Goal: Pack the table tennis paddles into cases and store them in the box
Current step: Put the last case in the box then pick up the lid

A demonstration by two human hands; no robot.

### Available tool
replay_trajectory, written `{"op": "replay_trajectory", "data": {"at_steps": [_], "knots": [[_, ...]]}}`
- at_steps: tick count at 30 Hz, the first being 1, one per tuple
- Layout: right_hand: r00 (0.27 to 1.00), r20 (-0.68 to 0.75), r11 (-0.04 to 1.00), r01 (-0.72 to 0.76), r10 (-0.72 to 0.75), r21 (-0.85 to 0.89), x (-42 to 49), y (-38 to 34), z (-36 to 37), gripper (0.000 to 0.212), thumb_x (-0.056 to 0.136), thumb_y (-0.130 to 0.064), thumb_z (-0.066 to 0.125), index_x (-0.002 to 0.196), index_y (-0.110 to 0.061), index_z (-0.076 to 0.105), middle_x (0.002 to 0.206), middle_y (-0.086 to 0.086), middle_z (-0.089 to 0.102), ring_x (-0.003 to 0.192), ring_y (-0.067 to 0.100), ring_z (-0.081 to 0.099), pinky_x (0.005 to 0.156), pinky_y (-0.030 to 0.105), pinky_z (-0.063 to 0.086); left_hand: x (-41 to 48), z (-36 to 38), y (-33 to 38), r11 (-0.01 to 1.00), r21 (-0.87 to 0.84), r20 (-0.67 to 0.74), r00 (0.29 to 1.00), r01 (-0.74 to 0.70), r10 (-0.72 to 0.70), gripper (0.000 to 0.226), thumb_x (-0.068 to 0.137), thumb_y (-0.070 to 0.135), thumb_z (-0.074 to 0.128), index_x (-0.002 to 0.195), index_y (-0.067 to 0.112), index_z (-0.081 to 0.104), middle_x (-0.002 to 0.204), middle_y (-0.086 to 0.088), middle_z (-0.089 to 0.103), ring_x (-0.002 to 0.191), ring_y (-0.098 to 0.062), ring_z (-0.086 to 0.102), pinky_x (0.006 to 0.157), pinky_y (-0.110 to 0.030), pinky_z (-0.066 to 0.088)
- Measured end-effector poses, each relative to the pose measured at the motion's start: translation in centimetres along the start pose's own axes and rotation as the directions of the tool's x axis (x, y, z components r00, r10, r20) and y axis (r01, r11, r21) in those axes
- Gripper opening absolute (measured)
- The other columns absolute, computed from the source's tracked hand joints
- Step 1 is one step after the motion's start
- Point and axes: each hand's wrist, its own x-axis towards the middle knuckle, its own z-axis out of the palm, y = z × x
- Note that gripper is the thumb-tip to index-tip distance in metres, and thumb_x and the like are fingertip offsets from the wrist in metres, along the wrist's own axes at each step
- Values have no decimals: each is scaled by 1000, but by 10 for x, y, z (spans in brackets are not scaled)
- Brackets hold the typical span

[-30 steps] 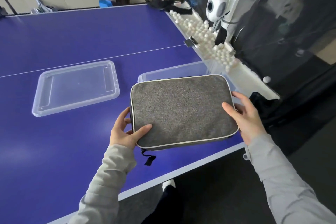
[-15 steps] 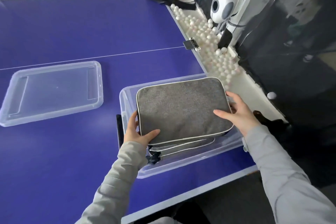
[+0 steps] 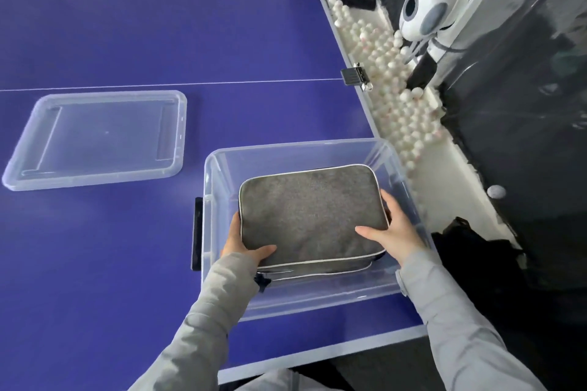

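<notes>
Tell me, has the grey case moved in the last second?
Yes. The grey case went down: a second ago it hovered above the clear box, now it is inside, below the rim.

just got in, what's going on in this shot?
A person holds a rectangular grey fabric case with white piping down inside a clear plastic box on the blue table tennis table. The left hand grips its near-left corner, the right hand its right edge. Whether it rests on the bottom is unclear. The box's clear plastic lid lies on the table to the left, off the box.
</notes>
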Motion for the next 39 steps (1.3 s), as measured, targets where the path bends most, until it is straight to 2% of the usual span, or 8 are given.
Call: {"op": "replay_trajectory", "data": {"at_steps": [4, 8, 14, 22, 25, 30, 33, 39], "knots": [[999, -10, 999, 47, -47, -19, -2, 5, 4, 90, 70, -6, 80, 143, -30, 33, 124, -17, 51, 113, 6, 51, 98, 25, 39, -3, -1, -1, 998, -50, -42, 998, 39, -42, 97, 53, 8, 84, 127, 53, 42, 116, 6, 64, 95, -23, 66, 61, -34, 57], [998, -14, 998, 56, -56, -24, -1, 5, 7, 89, 73, -6, 77, 145, -28, 30, 128, -12, 50, 116, 8, 49, 100, 27, 39, -3, -1, 2, 999, -32, -48, 998, 41, -42, 98, 44, 18, 83, 126, 52, 43, 112, 6, 65, 93, -24, 67, 63, -32, 58], [996, -16, 995, 85, -86, -60, -3, 8, 8, 87, 75, -9, 76, 145, -28, 28, 125, -14, 49, 115, 7, 48, 100, 24, 35, -1, 1, 3, 999, 35, -50, 999, -4, 6, 98, 44, 16, 84, 132, 34, 44, 117, 2, 64, 109, -24, 61, 97, -45, 48], [993, -26, 992, 110, -111, -66, -8, 17, -3, 78, 74, -18, 79, 141, -23, 38, 139, -3, 48, 126, 13, 46, 108, 36, 37, -16, 2, 16, 999, 5, -75, 996, 40, -39, 105, 62, 33, 86, 146, 26, 24, 139, 2, 49, 122, -21, 52, 104, -41, 43], [983, -77, 984, 161, -167, -76, -14, 16, -5, 78, 74, -22, 79, 140, -23, 38, 142, -1, 45, 130, 14, 43, 110, 34, 34, -32, 7, 21, 996, 82, -90, 996, 23, -15, 105, 69, 36, 81, 149, 27, 14, 148, 5, 36, 130, -15, 42, 96, -24, 39], [935, -149, 939, 297, -323, -171, -27, -3, 7, 71, 78, -27, 75, 140, -21, 40, 143, 0, 42, 134, 16, 38, 111, 35, 31, -71, 15, 36, 934, 312, -151, 961, -175, 230, 92, 73, 47, 73, 147, 29, 21, 144, 11, 28, 119, -5, 37, 93, -22, 36], [886, -140, 887, 407, -441, -218, -34, -22, 24, 65, 81, -19, 73, 138, -9, 42, 139, 9, 46, 131, 24, 41, 110, 34, 31, -89, 7, 41, 786, 520, -114, 885, -335, 452, 84, 78, 40, 72, 146, 23, 26, 151, 8, 23, 136, -8, 27, 102, -9, 16], [877, 25, 838, 466, -479, -284, -38, -58, 75, 59, 88, -27, 63, 140, -14, 39, 144, 5, 43, 134, 20, 37, 104, 16, 21, -90, -78, 39, 681, 659, -308, 713, -318, 630, 67, 80, 24, 73, 138, 6, 44, 145, -10, 40, 132, -28, 39, 108, -34, 31]]}}
